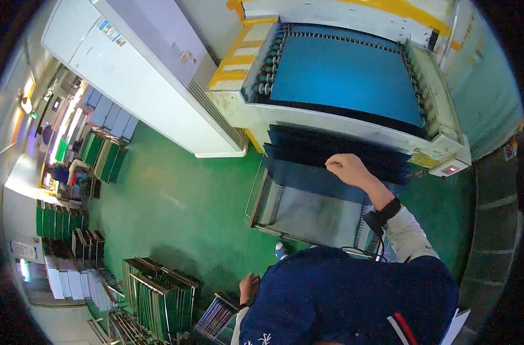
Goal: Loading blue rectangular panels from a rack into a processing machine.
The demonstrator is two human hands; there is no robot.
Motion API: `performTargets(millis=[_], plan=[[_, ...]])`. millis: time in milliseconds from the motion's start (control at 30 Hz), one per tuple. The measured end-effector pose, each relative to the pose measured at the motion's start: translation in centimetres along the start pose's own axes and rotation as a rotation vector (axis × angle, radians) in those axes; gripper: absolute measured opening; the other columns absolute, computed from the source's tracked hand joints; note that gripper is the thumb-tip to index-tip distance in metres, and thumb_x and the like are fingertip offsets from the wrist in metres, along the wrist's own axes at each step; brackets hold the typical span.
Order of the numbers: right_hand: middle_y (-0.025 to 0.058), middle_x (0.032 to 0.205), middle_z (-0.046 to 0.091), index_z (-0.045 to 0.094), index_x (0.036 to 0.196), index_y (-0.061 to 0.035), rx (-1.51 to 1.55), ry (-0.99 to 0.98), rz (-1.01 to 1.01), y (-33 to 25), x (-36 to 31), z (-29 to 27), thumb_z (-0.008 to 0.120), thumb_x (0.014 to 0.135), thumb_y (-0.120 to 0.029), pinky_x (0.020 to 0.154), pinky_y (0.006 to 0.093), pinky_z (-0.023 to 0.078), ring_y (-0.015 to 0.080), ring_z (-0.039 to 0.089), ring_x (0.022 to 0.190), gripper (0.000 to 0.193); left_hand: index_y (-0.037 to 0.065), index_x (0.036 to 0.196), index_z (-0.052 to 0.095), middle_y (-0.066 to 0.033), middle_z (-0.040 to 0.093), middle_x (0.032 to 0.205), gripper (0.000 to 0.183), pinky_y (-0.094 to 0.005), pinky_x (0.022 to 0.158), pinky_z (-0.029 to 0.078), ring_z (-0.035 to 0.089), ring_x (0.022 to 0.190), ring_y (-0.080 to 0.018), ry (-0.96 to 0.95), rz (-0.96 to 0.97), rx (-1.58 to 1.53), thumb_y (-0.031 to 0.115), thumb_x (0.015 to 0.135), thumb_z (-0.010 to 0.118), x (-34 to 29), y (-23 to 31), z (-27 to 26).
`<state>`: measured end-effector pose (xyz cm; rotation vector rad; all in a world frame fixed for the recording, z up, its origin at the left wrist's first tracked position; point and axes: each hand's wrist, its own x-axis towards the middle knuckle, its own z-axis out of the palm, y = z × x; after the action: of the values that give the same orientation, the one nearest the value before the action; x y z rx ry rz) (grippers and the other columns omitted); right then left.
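My right hand [349, 169] reaches forward with its fingers curled closed, over several thin dark blue panels [308, 172]. Whether the fingertips pinch a panel's edge is hidden. The panels lean upright, one behind another, in a metal rack cart [316, 214] just ahead of me. My left hand [249, 288] hangs low beside my body; its fingers are mostly hidden by the shirt, and it is nearest a small rack with slats [217, 317]. Beyond the cart, a flat blue panel [345, 72] lies on the roller bed of a machine.
The white machine frame [227, 103] carries yellow tape and a small lit display [449, 170]. A tall white cabinet [141, 75] stands at the left. Racks of green panels [158, 296] stand at the lower left on the green floor [170, 190]. Another person [60, 172] is far left.
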<state>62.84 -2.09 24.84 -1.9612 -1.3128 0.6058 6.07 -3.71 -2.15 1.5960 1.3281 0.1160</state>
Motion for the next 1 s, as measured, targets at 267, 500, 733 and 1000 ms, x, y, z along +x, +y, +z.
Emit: performTargets(millis=[267,500,733,1000], plan=[[0.0148,0.077,0.061,0.061,0.083,-0.0041,-0.258,0.115,-0.134,1.9,-1.9,2.7,0.059,0.073,-0.023,0.07,0.0415,0.045,0.0335,0.058,0.077,0.021,-0.003,0.102,0.048,-0.0169,0.059,0.093,0.032,-0.0329,0.059,0.048,0.06,0.074,-0.0251,0.104,-0.404,-0.913,0.017,0.079,0.056,-0.4,4.2,1.3],[0.0212,0.081,0.058,0.058,0.079,0.0008,-0.537,-0.12,0.138,4.1,-0.9,3.6,0.063,0.068,-0.022,0.07,0.0446,0.043,0.0375,0.055,0.08,0.026,-0.003,0.104,0.048,-0.0166,0.058,0.095,0.034,-0.0304,0.059,0.049,0.059,0.073,-0.024,0.208,-0.574,-0.954,0.022,0.082,0.054,-1.1,2.5,2.4],[0.0221,0.091,0.058,0.059,0.091,0.0023,-0.561,-0.124,0.115,3.8,-1.0,3.3,0.062,0.069,-0.018,0.077,0.0418,0.043,0.0354,0.055,0.088,0.03,-0.004,0.103,0.05,-0.0148,0.06,0.092,0.036,-0.0297,0.059,0.049,0.06,0.076,-0.022,0.231,-0.59,-0.757,0.025,0.082,0.054,-3.3,3.3,2.7],[0.0206,0.09,0.059,0.06,0.092,0.0027,-0.568,-0.137,0.174,3.0,-2.4,3.9,0.064,0.068,-0.019,0.078,0.0397,0.043,0.0335,0.056,0.089,0.032,0.0,0.108,0.051,-0.0126,0.059,0.095,0.04,-0.0341,0.054,0.046,0.057,0.073,-0.023,0.085,-0.608,-0.675,0.027,0.079,0.059,-1.4,4.3,1.8]])
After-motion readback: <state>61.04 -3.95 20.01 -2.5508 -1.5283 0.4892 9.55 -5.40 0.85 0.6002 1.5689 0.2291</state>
